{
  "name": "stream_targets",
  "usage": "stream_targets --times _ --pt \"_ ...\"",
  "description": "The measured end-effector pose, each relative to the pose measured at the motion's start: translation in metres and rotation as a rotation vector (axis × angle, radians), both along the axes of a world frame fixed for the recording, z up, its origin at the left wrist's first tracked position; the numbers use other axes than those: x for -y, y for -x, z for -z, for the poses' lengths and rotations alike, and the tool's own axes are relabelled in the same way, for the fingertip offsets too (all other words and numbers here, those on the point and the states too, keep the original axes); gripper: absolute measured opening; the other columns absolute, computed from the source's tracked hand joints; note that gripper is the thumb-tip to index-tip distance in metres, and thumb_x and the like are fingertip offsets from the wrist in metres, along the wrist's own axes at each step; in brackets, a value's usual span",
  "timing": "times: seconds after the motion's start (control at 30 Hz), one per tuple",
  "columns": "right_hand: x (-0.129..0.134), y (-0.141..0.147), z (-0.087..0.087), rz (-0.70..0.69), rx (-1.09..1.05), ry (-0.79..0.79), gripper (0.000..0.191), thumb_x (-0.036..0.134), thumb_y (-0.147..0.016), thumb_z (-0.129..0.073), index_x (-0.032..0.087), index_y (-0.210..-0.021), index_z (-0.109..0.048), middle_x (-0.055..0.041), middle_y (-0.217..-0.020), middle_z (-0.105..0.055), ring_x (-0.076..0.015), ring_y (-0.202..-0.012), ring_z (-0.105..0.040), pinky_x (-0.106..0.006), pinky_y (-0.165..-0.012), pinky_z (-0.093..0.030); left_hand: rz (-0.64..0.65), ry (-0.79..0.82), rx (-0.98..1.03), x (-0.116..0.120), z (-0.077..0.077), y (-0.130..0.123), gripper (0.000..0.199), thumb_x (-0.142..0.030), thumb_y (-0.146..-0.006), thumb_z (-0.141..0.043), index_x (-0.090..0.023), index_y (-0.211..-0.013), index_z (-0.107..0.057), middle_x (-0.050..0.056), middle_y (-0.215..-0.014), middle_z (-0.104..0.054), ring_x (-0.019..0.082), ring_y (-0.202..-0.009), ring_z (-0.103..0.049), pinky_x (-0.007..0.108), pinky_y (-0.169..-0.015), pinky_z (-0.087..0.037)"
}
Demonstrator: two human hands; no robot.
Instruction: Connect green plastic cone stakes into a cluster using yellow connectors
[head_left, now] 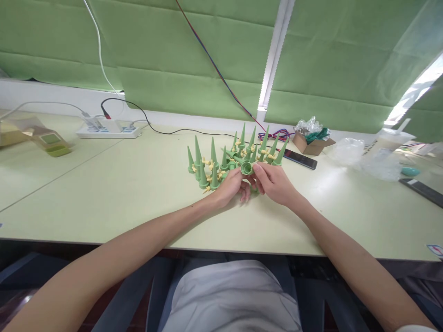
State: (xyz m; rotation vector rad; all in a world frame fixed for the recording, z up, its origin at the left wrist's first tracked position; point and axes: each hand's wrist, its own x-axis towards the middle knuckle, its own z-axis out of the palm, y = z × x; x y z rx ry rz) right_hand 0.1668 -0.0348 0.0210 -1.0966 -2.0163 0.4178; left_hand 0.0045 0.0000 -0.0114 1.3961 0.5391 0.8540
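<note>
Between my hands is a green plastic watering spike (pixel 246 168), its round open end facing me and its tip pointing away to the upper left. My left hand (pixel 231 186) grips it from the left, some fingers curled loosely underneath. On the other side, the thumb and fingers of my right hand (pixel 273 182) pinch at the rim. Several more green spikes stand point up just beyond and to the left, such as one cone (pixel 197 154). Small yellow valves (pixel 207 163) stick out from their sides.
A phone (pixel 299 159) and a small cardboard box (pixel 313 144) lie right of the spikes. Farther right are a plastic bag (pixel 349 151) and a drink cup (pixel 386 143). A power strip (pixel 107 131) with cables and a carton (pixel 46 138) sit at the left.
</note>
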Motion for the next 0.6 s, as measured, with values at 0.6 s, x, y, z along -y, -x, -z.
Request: stream_targets --times 0.6 --pt "-0.0012 -0.0010 0.0017 -0.019 -0.053 -0.037 0.054 0.055 -0.108 -0.031 0.023 -0.066 -0.044 0.0021 -0.051 -0.052 -0.0134 -0.051 -0.050 -0.030 -0.060 -0.040 0.067 0.127 0.064 0.0024 -0.0101 0.0014 0.033 -0.045 -0.087 -0.065 -0.015 -0.076 -0.058 0.005 -0.073 -0.061 0.012 -0.045 -0.056 0.024 -0.036 -0.039"
